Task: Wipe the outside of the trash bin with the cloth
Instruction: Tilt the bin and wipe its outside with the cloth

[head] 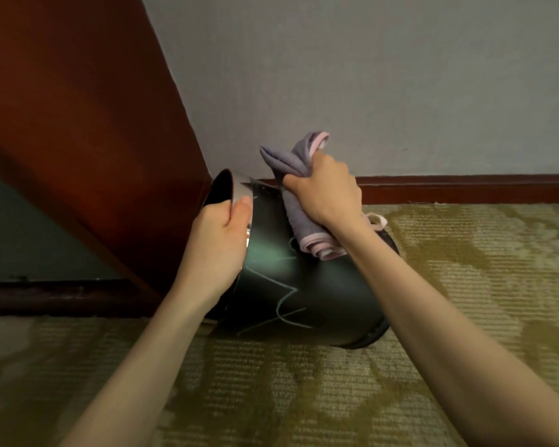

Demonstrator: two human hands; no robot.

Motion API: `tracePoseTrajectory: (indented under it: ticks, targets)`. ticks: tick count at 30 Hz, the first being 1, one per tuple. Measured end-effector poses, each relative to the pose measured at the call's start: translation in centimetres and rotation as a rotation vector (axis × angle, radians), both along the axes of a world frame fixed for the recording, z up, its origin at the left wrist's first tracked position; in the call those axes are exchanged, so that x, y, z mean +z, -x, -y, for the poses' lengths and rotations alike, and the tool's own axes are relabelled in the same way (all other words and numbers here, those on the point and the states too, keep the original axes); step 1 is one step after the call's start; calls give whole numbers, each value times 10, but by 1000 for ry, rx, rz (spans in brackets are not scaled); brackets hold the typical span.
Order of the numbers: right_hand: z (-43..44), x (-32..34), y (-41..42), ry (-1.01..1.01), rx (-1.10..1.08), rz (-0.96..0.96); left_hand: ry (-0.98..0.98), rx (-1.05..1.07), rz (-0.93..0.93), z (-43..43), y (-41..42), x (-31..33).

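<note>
1. Patterned olive-green carpet: covers the floor beneath the bin and extends toward the camera.
2. Pale grey wall: stands behind the bin, with a dark red-brown wooden skirting board along its foot.
3. Reddish-brown wooden panel: rises to the left of the bin, close to its mouth.
4. Dark round glossy trash bin: tipped on its side on the carpet, open mouth turned left toward the panel, base to the right. Pale chalk-like scribbles mark its upper side.
5. Left hand: clasped on the bin's rim at the mouth end, thumb lying along the outer wall.
6. Right hand: closed in a fist around the cloth, on top of the bin.
7. Bunched grey cloth with pink edging: held in the right hand, its lower part touching the bin's upper outside wall, loose ends sticking up above the fist.
</note>
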State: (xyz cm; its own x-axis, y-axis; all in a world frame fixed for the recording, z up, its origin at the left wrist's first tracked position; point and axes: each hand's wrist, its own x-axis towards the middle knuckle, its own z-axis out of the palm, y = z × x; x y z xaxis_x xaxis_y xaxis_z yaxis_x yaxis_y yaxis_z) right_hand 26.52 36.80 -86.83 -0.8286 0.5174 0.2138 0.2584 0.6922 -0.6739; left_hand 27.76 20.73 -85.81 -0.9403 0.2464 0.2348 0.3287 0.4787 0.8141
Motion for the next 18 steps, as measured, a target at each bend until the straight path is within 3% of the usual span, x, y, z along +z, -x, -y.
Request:
tracePoseTrajectory:
  ticks: [8,18]
  targets:
    - [45,-10,-44,22,-103,-351,-9,4,73,-3,21,2]
    - [75,-42,-79,33,-25,-533,-64,-73,180,-7,38,6]
